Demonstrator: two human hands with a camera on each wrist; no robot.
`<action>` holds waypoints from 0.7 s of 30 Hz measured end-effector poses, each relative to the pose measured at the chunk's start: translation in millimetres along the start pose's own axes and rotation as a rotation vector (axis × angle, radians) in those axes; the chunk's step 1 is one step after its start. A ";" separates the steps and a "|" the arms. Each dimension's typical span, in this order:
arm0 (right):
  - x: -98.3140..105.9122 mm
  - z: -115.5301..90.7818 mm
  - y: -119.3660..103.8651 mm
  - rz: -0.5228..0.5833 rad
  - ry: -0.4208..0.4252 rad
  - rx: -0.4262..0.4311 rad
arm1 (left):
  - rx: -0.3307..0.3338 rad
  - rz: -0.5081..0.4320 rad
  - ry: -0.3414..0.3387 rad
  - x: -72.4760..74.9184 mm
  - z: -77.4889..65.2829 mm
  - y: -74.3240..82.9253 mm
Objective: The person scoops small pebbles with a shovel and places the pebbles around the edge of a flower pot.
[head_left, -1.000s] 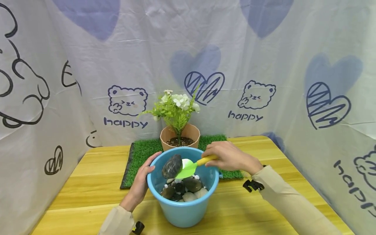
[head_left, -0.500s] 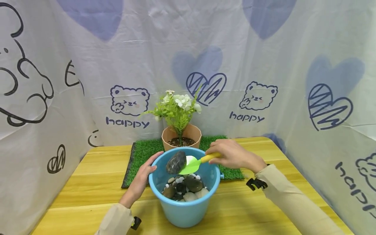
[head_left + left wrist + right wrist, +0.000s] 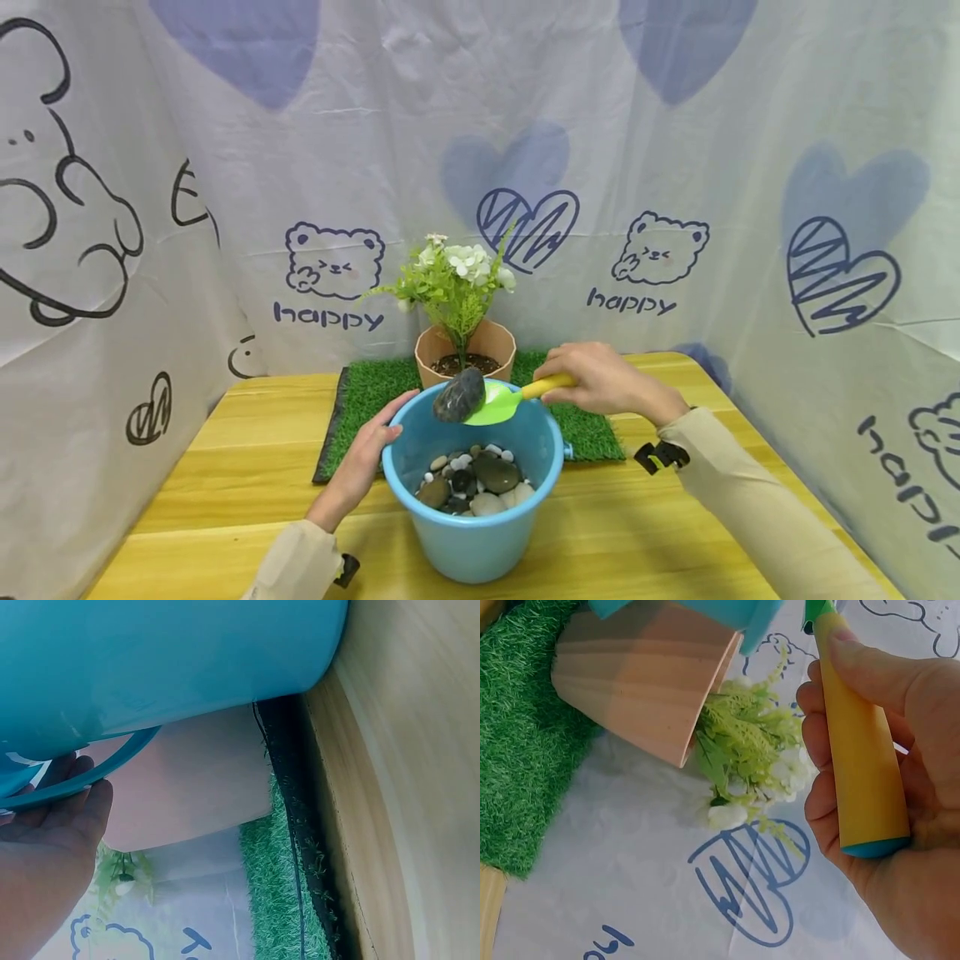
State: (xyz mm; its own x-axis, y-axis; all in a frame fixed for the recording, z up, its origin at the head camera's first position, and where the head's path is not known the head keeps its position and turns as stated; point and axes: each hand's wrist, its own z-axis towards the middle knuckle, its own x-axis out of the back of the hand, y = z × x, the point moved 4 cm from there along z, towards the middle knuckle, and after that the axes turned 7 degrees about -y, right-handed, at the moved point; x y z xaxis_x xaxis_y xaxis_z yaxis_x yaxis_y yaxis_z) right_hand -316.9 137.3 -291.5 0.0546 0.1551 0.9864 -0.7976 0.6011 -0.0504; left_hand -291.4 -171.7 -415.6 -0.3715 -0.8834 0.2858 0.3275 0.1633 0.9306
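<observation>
A light blue bucket [image 3: 474, 546] stands on the table, with dark, brown and pale stones [image 3: 480, 483] in its bottom. My left hand [image 3: 358, 462] grips its left rim, thumb on the inner side; the left wrist view shows the fingers at a curved blue band [image 3: 112, 761] beside the bucket wall. In my right hand [image 3: 600, 379] is a garden trowel [image 3: 501, 406], held by its yellow handle [image 3: 862, 750]. On the trowel's green blade lies a large dark grey stone [image 3: 459, 397], raised to about the height of the bucket's far rim.
Behind the bucket, a flower pot [image 3: 431, 354] holds soil and a plant [image 3: 453, 283] with white flowers. It stands on a green turf mat [image 3: 367, 400]. The wooden table [image 3: 202, 508] reaches to printed cloth walls [image 3: 525, 67] at the back and both sides.
My right hand has lifted the trowel and its stone higher, slightly to the right and toward the far rim. My left hand stays on the bucket's rim.
</observation>
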 end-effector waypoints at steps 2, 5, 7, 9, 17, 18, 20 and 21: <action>2.1 0.4 3.6 0.003 -0.006 -0.012 | 0.000 0.002 0.005 -0.7 0.5 -0.6; 6.8 2.0 8.4 -0.005 -0.006 -0.035 | -0.004 0.001 0.021 -1.3 1.0 -0.9; 9.6 4.0 11.4 -0.015 -0.005 -0.051 | -0.003 -0.003 0.031 -1.5 0.6 -1.1; 11.8 6.2 13.5 -0.015 -0.009 -0.066 | 0.000 -0.010 0.038 -1.5 -0.1 -1.4; 15.9 11.4 23.9 -0.006 -0.013 -0.110 | -0.001 -0.034 0.041 -3.6 0.1 0.5; 16.3 12.8 25.3 -0.007 -0.013 -0.114 | -0.002 -0.035 0.042 -3.6 0.3 0.7; 16.5 16.1 27.9 -0.010 -0.013 -0.123 | -0.001 -0.040 0.046 -3.6 0.5 0.8; 16.2 18.0 29.3 -0.016 -0.014 -0.128 | 0.000 -0.046 0.050 -3.5 0.4 0.5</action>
State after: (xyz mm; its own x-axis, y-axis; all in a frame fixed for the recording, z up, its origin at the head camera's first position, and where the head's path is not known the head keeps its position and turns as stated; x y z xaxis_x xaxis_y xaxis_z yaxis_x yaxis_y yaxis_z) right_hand -350.2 143.4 -274.2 0.0575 0.1347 0.9892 -0.7135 0.6986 -0.0536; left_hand -290.3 -168.4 -416.0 -0.3421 -0.9108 0.2311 0.3112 0.1223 0.9425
